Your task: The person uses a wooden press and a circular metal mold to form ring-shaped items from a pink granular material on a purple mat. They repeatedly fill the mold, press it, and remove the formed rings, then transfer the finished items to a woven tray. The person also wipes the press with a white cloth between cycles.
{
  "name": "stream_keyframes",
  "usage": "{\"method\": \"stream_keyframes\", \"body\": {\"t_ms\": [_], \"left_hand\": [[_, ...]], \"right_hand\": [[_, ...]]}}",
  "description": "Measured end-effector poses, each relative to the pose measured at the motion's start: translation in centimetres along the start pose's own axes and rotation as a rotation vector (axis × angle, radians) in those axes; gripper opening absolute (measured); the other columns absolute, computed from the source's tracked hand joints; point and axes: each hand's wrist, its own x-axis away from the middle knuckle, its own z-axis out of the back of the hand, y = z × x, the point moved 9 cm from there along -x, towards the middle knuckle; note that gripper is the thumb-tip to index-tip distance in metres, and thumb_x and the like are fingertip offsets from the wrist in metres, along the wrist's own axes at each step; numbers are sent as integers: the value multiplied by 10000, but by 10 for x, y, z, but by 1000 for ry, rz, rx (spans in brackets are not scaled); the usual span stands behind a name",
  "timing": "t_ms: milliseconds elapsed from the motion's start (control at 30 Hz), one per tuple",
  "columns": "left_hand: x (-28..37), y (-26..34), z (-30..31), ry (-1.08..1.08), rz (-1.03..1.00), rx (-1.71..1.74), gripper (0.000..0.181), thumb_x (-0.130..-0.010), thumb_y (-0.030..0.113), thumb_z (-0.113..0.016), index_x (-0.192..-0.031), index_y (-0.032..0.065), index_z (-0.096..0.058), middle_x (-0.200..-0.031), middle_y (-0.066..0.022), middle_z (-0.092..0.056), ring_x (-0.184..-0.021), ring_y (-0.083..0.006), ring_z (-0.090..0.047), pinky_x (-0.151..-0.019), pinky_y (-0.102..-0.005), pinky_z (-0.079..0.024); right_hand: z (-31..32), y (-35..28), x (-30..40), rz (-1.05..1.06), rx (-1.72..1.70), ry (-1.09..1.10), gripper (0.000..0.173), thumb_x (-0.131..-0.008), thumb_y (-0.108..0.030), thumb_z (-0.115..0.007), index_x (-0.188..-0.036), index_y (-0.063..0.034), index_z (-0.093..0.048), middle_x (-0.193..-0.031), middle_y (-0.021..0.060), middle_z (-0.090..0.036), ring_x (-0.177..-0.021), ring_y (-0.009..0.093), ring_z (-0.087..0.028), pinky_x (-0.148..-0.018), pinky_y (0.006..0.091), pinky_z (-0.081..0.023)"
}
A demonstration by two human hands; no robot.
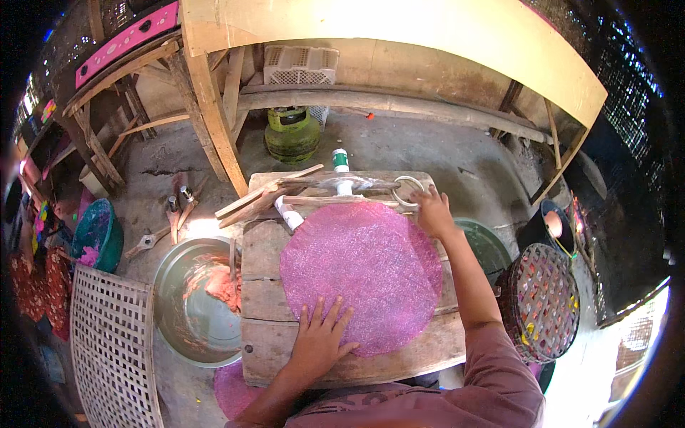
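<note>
A round, thin purple sheet with a speckled, glossy surface lies over a low board of wooden planks in front of me. My left hand rests flat, fingers spread, on the sheet's lower left edge. Beyond the sheet's upper right, my right hand has its thumb and fingers at the right rim of a pale ring. The ring is beside the end of a wooden stick. A white tube with a green band crosses the sticks at the board's far edge.
Left of the board stands a metal basin holding an orange-pink mass. A woven panel lies farther left, a lidded basket stands right, and a green gas cylinder sits ahead under the table.
</note>
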Motion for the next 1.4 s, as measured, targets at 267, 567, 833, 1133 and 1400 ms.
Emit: {"method": "stream_keyframes", "body": {"t_ms": [267,567,833,1133,1400], "left_hand": [[10,24,6,86,-16,88,670,-842,547,-568,-1302,60,-548,-1415,-169,-450,-1154,-344,-493,-915,-441,-426],[6,42,-2,186,-75,169,650,-826,509,-595,-1270,36,-548,-1369,-173,-491,-1047,-296,-539,-829,-404,-444],[13,36,-2,239,-172,251,564,-821,368,-655,-1284,66,-546,-1361,-137,-507,-1100,-279,-534,-878,-410,-436],[22,-91,52,509,244,529,482,-901,234,-641,-1306,27,-483,-1298,-194,-539,-1217,-297,-503,-1030,-426,-386],[-55,-103,67,328,167,1645,315,-1007,313,-493,-1143,29,-481,-816,-15,-538,-767,-102,-528,-727,-250,-417]], "right_hand": [[85,-32,22,73,-89,274,191,-764,-31,-663,-940,-102,-686,-974,42,-673,-861,250,-593,-809,389,-389],[67,-177,58,273,-806,-218,179,-828,-44,-646,-997,-51,-704,-822,170,-637,-732,341,-609,-685,407,-480],[43,-218,39,310,-919,-252,124,-863,-74,-626,-938,7,-683,-849,187,-619,-731,363,-607,-662,416,-493],[20,-212,55,199,-787,-436,163,-847,-83,-636,-992,-8,-628,-865,209,-598,-796,404,-607,-727,453,-495],[92,-197,20,204,-968,154,173,-839,41,-608,-1003,-1,-640,-876,140,-645,-726,227,-651,-614,300,-523]]}}
